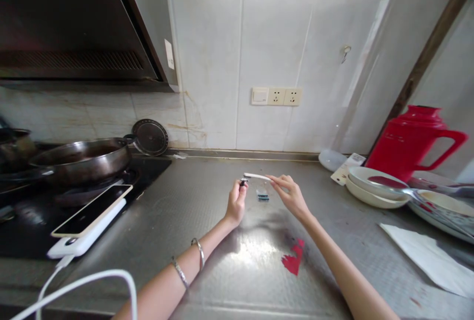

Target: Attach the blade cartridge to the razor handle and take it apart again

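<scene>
Above the counter, a left hand and a right hand hold two small things close together

At the far left, a pan sits on the stove, with a phone lying on a white block by the stove's front edge; a cable runs from the block. A dark disc leans against the wall behind.

Near the middle, the left hand's grip is closed on a black piece, too small to identify. Just beside it is the free end of a white stick; whether the two touch, I cannot tell. Below the stick a small packet lies on the counter, held by neither hand. The right hand's grip is closed on the stick's other end, mostly with the fingertips.

As far as shows, the picking up is done: piece and stick are both in hand. Neither has been set down, and the stick looks whole, so the handling seems unfinished; how much remains cannot be judged.

Farther right come a red scrap, stacked bowls, a red flask and a white sheet.
</scene>
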Available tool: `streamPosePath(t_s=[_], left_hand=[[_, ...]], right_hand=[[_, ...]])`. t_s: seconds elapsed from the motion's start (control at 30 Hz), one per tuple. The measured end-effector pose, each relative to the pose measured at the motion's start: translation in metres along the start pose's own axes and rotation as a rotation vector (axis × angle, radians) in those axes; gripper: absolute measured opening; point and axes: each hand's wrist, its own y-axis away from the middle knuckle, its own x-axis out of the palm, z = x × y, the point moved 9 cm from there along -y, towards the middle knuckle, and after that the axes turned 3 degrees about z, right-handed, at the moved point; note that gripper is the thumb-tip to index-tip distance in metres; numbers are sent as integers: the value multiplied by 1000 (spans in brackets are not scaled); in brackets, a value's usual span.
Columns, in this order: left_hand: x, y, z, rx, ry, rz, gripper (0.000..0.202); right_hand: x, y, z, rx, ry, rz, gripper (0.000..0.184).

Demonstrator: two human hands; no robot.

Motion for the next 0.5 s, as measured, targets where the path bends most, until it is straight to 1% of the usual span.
streamPosePath(t_s=[0.17, 0.33, 0.5], left_hand=[[-2, -2, 0, -2, 4, -8, 30], [0, -2, -1, -13, 8, 11, 32], [2, 0, -1, -17, 1, 28, 31]], right_hand=[[2, 1, 0, -24, -50, 24, 36], [2, 0, -6, -1, 1, 9, 37], [2, 0, -1, -25, -24, 17, 37]])
